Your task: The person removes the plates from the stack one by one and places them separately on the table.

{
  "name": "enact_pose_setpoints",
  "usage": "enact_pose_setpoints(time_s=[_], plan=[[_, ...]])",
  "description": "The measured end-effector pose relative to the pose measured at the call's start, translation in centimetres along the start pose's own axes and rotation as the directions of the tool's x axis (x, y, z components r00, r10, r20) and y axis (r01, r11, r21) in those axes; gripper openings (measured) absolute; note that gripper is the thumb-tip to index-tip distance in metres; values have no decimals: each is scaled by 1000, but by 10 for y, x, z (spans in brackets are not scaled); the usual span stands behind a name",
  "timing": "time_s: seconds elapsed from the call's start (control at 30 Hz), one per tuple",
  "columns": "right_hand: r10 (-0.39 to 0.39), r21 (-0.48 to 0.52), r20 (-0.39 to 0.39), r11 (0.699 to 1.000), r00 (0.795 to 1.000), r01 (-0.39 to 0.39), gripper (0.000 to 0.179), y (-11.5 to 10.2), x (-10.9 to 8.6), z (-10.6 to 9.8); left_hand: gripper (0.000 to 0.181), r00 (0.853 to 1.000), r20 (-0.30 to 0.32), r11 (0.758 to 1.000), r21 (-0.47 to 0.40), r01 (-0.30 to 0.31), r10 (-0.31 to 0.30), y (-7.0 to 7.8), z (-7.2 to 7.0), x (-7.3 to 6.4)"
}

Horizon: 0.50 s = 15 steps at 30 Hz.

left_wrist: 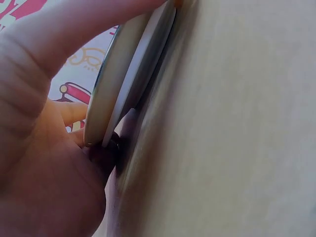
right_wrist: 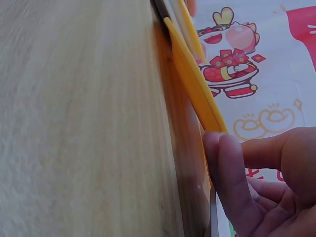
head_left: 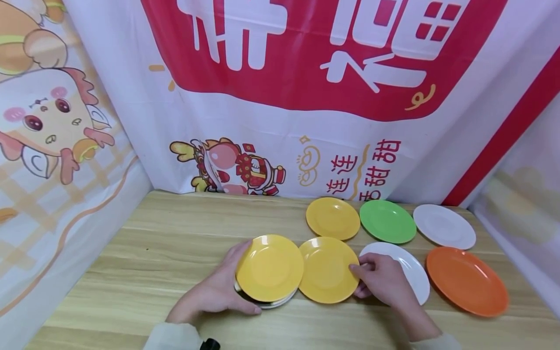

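My left hand [head_left: 225, 287] grips a small stack of plates from its left side, the thumb along the near edge. A yellow plate [head_left: 271, 267] tops that stack, and a white rim [head_left: 280, 302] with some dark colour shows beneath. In the left wrist view, the stacked rims [left_wrist: 111, 94] lie between thumb and fingers, just above the wood. My right hand [head_left: 380, 279] pinches the right edge of another yellow plate [head_left: 329, 272], whose left edge meets the stack. The right wrist view has this plate [right_wrist: 197, 84] tilted, its held side raised off the table.
Right of the stack, a third yellow plate [head_left: 332, 218], a green plate [head_left: 388, 221] and a white plate [head_left: 444, 226] line the table's back. A second white plate [head_left: 413, 270], partly behind my right hand, and an orange plate [head_left: 467, 282] lie nearer. Printed cloth [head_left: 245, 112] hangs behind.
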State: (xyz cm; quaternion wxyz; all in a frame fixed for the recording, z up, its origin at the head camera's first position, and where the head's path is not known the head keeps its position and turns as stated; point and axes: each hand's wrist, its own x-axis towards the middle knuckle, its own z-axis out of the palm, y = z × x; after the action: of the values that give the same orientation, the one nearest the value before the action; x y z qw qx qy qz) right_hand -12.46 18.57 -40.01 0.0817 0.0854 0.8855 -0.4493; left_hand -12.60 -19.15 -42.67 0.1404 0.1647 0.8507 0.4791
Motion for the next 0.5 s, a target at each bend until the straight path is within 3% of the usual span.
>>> enact_pose_setpoints(time_s=[0.17,0.5], plan=[[11,-62,-45,998,999,-14,26,-1,2,1,146,1000,-7,1000,0,4,-4,-1,-2,0],[-8,-162,-63,987,998,-2,25,0,4,1,142,997,-25,998,5,70,-70,-2,-10,-3]])
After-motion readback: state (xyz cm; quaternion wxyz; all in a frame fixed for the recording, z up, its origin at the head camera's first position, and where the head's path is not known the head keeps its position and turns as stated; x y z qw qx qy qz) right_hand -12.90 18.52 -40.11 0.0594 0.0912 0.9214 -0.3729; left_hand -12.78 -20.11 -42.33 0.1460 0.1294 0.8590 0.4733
